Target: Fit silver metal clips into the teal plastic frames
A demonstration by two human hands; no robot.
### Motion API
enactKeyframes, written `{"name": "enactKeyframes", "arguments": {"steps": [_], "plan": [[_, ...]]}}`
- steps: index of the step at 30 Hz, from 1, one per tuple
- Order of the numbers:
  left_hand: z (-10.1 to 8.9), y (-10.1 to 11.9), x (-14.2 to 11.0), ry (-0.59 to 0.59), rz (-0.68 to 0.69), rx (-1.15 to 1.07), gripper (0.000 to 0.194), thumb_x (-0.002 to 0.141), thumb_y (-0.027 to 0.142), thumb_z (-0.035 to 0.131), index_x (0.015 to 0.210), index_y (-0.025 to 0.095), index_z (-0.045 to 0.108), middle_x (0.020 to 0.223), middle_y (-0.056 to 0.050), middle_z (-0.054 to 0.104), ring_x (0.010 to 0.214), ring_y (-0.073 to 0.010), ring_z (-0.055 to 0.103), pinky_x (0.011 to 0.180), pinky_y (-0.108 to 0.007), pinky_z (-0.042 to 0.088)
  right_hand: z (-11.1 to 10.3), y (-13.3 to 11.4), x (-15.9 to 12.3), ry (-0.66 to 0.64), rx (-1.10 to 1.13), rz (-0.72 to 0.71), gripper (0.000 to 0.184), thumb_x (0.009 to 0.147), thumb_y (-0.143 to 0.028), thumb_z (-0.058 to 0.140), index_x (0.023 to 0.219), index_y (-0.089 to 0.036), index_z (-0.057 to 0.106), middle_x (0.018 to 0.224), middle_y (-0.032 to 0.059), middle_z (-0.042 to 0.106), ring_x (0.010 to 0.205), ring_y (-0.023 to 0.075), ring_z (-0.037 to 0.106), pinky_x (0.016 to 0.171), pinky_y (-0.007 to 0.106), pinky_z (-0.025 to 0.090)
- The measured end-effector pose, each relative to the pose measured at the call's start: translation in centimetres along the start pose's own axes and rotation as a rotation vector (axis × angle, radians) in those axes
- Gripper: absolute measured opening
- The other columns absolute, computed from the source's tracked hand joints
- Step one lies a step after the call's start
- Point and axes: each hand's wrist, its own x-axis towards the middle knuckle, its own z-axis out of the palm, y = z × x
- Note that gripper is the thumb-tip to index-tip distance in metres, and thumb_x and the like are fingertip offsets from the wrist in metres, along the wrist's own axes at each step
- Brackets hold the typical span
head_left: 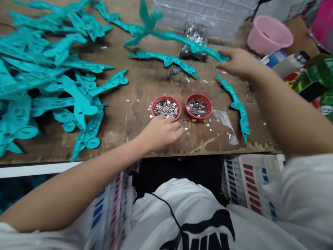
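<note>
My left hand rests curled on the wooden table, its fingers closed at the rim of a red dish full of small silver pieces. What the fingers pinch is hidden. A second red dish of darker metal pieces stands just to its right. My right hand reaches to the far side and lies on the end of a long teal plastic part, fingers over it. Another teal part lies below that hand, near the table's right front.
A big heap of teal plastic parts covers the table's left half. A clear bag of silver pieces sits at the back, with a white crate behind it. A pink tub stands at the right. Loose silver bits dot the table.
</note>
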Motion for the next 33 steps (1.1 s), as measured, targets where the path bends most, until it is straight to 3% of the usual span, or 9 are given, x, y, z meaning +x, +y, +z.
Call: {"name": "enactKeyframes", "arguments": {"steps": [3,6,8,10,13,16,22,28,33], "plan": [[-1.3,0.9,0.0,0.156,0.067,0.038,0.030,0.130,0.015,0.066,0.120,0.024,0.092,0.119,-0.007,0.098,0.115,-0.0266,0.092,0.082,-0.041,0.064,0.1,3.5,-8.3,-0.032,0.005,0.061,0.078,0.121,-0.025,0.088,0.195,-0.015,0.069,0.184,0.0261,0.077,0.170,0.0465,0.075,0.148,0.066,0.052],[-2.5,2.8,-0.1,0.267,0.083,0.097,0.040,0.132,0.015,0.064,0.162,0.027,0.088,0.173,-0.010,0.088,0.166,-0.0305,0.082,0.129,-0.050,0.070,3.1,3.9,-17.7,-0.154,0.039,-0.120,0.084,0.116,-0.042,0.087,0.196,-0.024,0.071,0.147,0.0269,0.088,0.134,0.0519,0.088,0.123,0.074,0.071],[-2.6,4.2,-0.3,0.171,0.036,0.097,0.051,0.131,0.016,0.065,0.178,0.026,0.080,0.191,-0.014,0.075,0.178,-0.0369,0.073,0.141,-0.060,0.066,5.5,2.9,-22.5,-0.308,0.149,-0.272,0.078,0.117,-0.053,0.083,0.193,-0.039,0.074,0.141,0.0213,0.085,0.126,0.0486,0.088,0.115,0.072,0.076],[-1.7,5.2,-0.5,-0.069,-0.024,0.028,0.057,0.126,0.013,0.068,0.181,0.024,0.079,0.190,-0.020,0.074,0.171,-0.0435,0.078,0.127,-0.062,0.076,7.6,1.9,-24.9,-0.378,0.171,-0.319,0.074,0.117,-0.056,0.082,0.189,-0.045,0.076,0.137,0.0189,0.085,0.124,0.0477,0.087,0.110,0.069,0.077],[0.5,5.7,-0.7,-0.415,-0.094,-0.088,0.063,0.119,0.004,0.069,0.179,0.021,0.080,0.180,-0.025,0.081,0.144,-0.0435,0.092,0.092,-0.051,0.081,9.5,1.4,-23.3,-0.371,0.077,-0.337,0.062,0.120,-0.057,0.076,0.177,-0.034,0.085,0.135,0.0209,0.089,0.128,0.0487,0.085,0.112,0.067,0.074],[2.5,5.1,-0.6,-0.530,-0.105,-0.100,0.059,0.119,0.002,0.068,0.172,0.021,0.083,0.178,-0.025,0.081,0.131,-0.0383,0.094,0.088,-0.044,0.076,10.6,1.6,-17.0,-0.274,0.004,-0.369,0.052,0.130,-0.048,0.057,0.152,-0.024,0.096,0.137,0.0224,0.092,0.134,0.0464,0.084,0.120,0.063,0.069],[3.3,3.8,-0.6,-0.525,-0.042,-0.103,0.060,0.120,0.003,0.069,0.175,0.024,0.082,0.180,-0.021,0.080,0.132,-0.0357,0.091,0.088,-0.041,0.070,14.2,0.9,-6.2,-0.380,-0.177,-0.323,0.049,0.110,-0.027,0.073,0.152,-0.020,0.097,0.150,0.0236,0.092,0.141,0.0486,0.082,0.126,0.064,0.066],[2.9,2.4,-0.5,-0.415,-0.009,-0.153,0.040,0.121,0.006,0.071,0.152,0.019,0.093,0.157,-0.019,0.091,0.132,-0.0379,0.089,0.096,-0.046,0.069,13.7,3.3,-6.1,-0.268,-0.104,-0.278,0.039,0.121,-0.042,0.067,0.132,-0.027,0.101,0.130,0.0165,0.097,0.131,0.0459,0.087,0.121,0.065,0.066],[4.4,-0.1,-0.3,-0.222,-0.314,-0.252,0.044,0.126,0.035,0.073,0.164,0.019,0.087,0.170,-0.023,0.085,0.159,-0.0478,0.078,0.126,-0.061,0.067,11.2,4.5,-8.0,-0.161,0.075,-0.232,0.040,0.121,-0.061,0.079,0.129,-0.028,0.100,0.118,0.0138,0.098,0.118,0.0406,0.087,0.112,0.060,0.068]]}}
